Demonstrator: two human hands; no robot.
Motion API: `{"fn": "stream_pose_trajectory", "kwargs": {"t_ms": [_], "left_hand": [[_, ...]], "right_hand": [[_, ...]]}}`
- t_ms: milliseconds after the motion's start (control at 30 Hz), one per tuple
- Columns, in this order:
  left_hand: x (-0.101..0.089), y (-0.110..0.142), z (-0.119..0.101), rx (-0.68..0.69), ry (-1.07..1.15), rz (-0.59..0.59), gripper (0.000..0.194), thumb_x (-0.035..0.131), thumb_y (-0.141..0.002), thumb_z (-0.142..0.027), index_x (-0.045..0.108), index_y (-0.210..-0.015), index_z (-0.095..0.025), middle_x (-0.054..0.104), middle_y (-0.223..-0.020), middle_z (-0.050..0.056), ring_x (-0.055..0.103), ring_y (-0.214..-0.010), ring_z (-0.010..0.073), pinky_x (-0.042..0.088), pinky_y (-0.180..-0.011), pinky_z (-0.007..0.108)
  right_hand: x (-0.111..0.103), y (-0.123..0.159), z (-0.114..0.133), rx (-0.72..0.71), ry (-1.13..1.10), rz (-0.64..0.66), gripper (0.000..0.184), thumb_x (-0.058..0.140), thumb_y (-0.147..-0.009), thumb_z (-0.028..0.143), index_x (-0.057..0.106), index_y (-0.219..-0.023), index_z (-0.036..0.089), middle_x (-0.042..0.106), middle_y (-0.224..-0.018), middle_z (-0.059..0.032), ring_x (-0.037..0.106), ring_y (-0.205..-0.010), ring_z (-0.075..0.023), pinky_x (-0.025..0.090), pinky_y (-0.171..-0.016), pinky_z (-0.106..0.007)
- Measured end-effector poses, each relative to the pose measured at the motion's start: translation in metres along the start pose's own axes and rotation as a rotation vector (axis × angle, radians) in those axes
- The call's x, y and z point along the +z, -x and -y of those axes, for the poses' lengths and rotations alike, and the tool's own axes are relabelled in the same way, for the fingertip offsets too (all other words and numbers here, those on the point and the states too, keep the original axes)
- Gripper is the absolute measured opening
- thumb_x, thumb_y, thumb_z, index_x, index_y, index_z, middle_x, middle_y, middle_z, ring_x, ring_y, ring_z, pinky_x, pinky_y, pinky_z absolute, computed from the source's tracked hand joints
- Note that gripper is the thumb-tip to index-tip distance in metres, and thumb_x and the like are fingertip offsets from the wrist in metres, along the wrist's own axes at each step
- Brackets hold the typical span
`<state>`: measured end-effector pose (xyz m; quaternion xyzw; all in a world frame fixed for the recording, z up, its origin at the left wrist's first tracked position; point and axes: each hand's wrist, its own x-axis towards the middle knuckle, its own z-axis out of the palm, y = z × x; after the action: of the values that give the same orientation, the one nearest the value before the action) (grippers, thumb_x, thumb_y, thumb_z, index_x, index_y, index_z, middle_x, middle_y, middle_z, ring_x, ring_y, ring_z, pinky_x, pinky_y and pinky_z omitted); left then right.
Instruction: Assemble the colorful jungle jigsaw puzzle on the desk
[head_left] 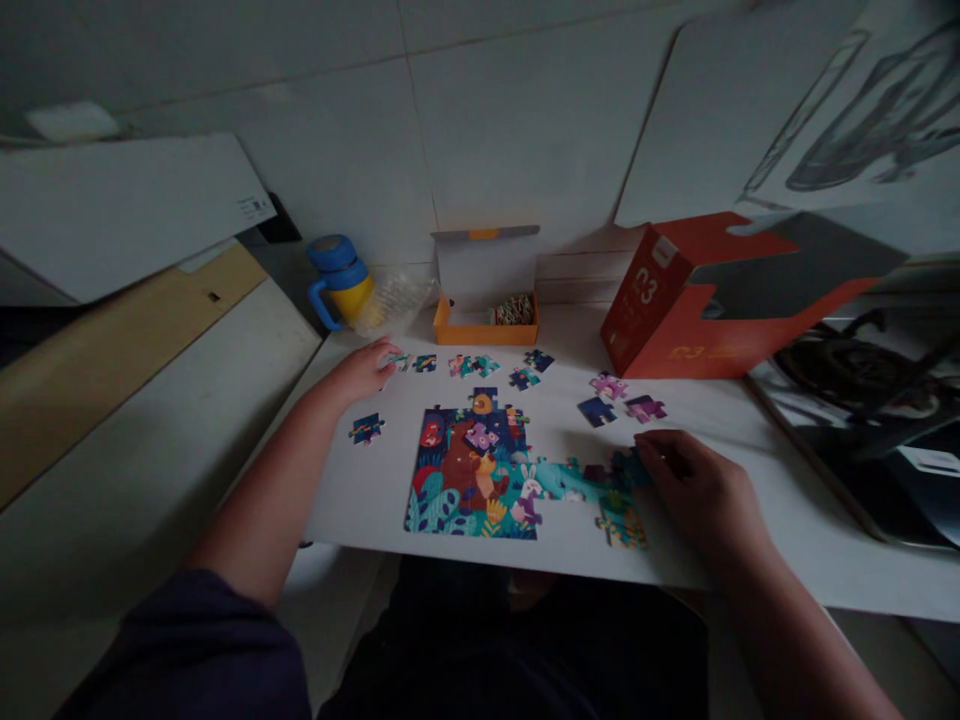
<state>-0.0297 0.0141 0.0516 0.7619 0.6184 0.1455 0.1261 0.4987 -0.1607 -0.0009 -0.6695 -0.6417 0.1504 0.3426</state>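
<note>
A partly joined jigsaw puzzle [469, 480] with a bear and a rabbit lies on the white table. A teal strip of joined pieces [574, 480] runs right from it, ending in a green and orange piece [622, 525]. At that right end, my right hand [705, 490] pinches a dark blue puzzle piece [631, 466], partly hidden by the fingers. My left hand [364, 370] rests at the table's far left, thumb and fingers apart beside a loose piece [400, 362]. A purple piece [481, 437] lies on top of the joined picture.
Several loose pieces lie behind the puzzle, including purple ones [646, 408] at right; one dark piece [367, 429] lies at left. An open orange box [487, 332], a blue and yellow flask [341, 280] and a red carton [675, 310] stand at the back.
</note>
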Motion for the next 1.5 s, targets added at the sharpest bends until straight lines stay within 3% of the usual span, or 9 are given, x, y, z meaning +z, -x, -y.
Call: {"fn": "stream_pose_trajectory", "kwargs": {"t_ms": [267, 533, 800, 967, 1067, 1167, 1233, 1367, 1500], "left_hand": [[0.005, -0.023, 0.010, 0.019, -0.027, 0.066, 0.036, 0.073, -0.083, -0.034, 0.074, -0.116, -0.019, 0.073, -0.138, 0.016, 0.064, -0.134, 0.0323, 0.043, -0.124, 0.046], [0.001, -0.026, 0.013, -0.047, -0.020, 0.095, 0.033, 0.078, -0.078, -0.049, 0.074, -0.095, -0.021, 0.075, -0.104, 0.011, 0.069, -0.095, 0.0263, 0.056, -0.094, 0.039], [-0.002, -0.027, 0.018, -0.179, 0.029, 0.168, 0.051, 0.089, -0.060, -0.061, 0.067, -0.083, -0.020, 0.067, -0.071, 0.001, 0.059, -0.065, 0.0189, 0.044, -0.060, 0.029], [-0.004, -0.016, 0.010, -0.122, 0.183, 0.088, 0.058, 0.087, -0.059, -0.067, 0.061, -0.084, -0.021, 0.062, -0.073, -0.002, 0.054, -0.067, 0.0159, 0.041, -0.060, 0.026], [-0.003, -0.003, -0.009, -0.063, 0.337, 0.018, 0.057, 0.084, -0.067, -0.068, 0.059, -0.087, -0.020, 0.061, -0.078, -0.002, 0.055, -0.070, 0.0148, 0.043, -0.064, 0.025], [-0.001, 0.017, -0.046, 0.040, 0.419, -0.038, 0.051, 0.083, -0.076, -0.062, 0.061, -0.092, -0.019, 0.065, -0.087, 0.000, 0.058, -0.076, 0.0154, 0.047, -0.070, 0.026], [0.001, 0.035, -0.080, 0.137, 0.455, 0.046, 0.041, 0.080, -0.085, -0.055, 0.066, -0.096, -0.019, 0.068, -0.089, 0.001, 0.062, -0.082, 0.0168, 0.050, -0.076, 0.028], [0.014, 0.073, -0.152, 0.264, 0.511, 0.380, 0.027, 0.076, -0.096, -0.046, 0.076, -0.106, -0.021, 0.077, -0.096, 0.002, 0.068, -0.081, 0.0157, 0.052, -0.076, 0.028], [0.047, 0.095, -0.206, 0.300, 0.656, 0.534, 0.027, 0.086, -0.088, -0.031, 0.077, -0.111, -0.022, 0.081, -0.103, 0.003, 0.073, -0.089, 0.0155, 0.055, -0.080, 0.027]], "right_hand": [[0.001, 0.000, -0.001, -0.016, 0.006, 0.006, 0.037, 0.064, -0.097, 0.055, 0.079, -0.105, 0.022, 0.080, -0.082, -0.0061, 0.067, -0.062, -0.0201, 0.052, -0.062, -0.032], [-0.002, 0.000, 0.003, -0.008, -0.015, 0.024, 0.036, 0.064, -0.097, 0.053, 0.080, -0.108, 0.023, 0.081, -0.087, -0.0068, 0.069, -0.066, -0.0209, 0.052, -0.063, -0.033], [0.002, -0.001, -0.003, 0.014, -0.006, 0.009, 0.039, 0.064, -0.098, 0.058, 0.079, -0.108, 0.024, 0.077, -0.078, -0.0032, 0.065, -0.061, -0.0190, 0.048, -0.060, -0.032], [0.002, -0.001, -0.003, 0.035, -0.023, 0.000, 0.036, 0.064, -0.098, 0.056, 0.078, -0.110, 0.025, 0.076, -0.079, -0.0025, 0.065, -0.063, -0.0192, 0.048, -0.060, -0.031], [0.001, -0.001, 0.001, 0.035, -0.020, -0.028, 0.036, 0.065, -0.097, 0.056, 0.078, -0.107, 0.024, 0.074, -0.074, -0.0019, 0.062, -0.059, -0.0185, 0.046, -0.058, -0.031], [0.000, -0.002, 0.003, 0.031, -0.011, -0.037, 0.037, 0.065, -0.097, 0.056, 0.079, -0.105, 0.023, 0.073, -0.072, -0.0022, 0.061, -0.059, -0.0184, 0.044, -0.058, -0.031], [0.001, -0.002, 0.003, 0.028, -0.009, -0.032, 0.038, 0.065, -0.098, 0.057, 0.079, -0.106, 0.022, 0.073, -0.072, -0.0026, 0.061, -0.059, -0.0185, 0.044, -0.058, -0.031], [0.001, -0.002, 0.001, 0.017, 0.000, -0.025, 0.037, 0.065, -0.098, 0.056, 0.079, -0.106, 0.022, 0.073, -0.074, -0.0031, 0.062, -0.060, -0.0185, 0.045, -0.061, -0.031], [0.001, -0.003, 0.002, 0.022, -0.001, -0.035, 0.037, 0.066, -0.097, 0.055, 0.079, -0.105, 0.022, 0.074, -0.074, -0.0035, 0.061, -0.060, -0.0187, 0.045, -0.061, -0.032]]}}
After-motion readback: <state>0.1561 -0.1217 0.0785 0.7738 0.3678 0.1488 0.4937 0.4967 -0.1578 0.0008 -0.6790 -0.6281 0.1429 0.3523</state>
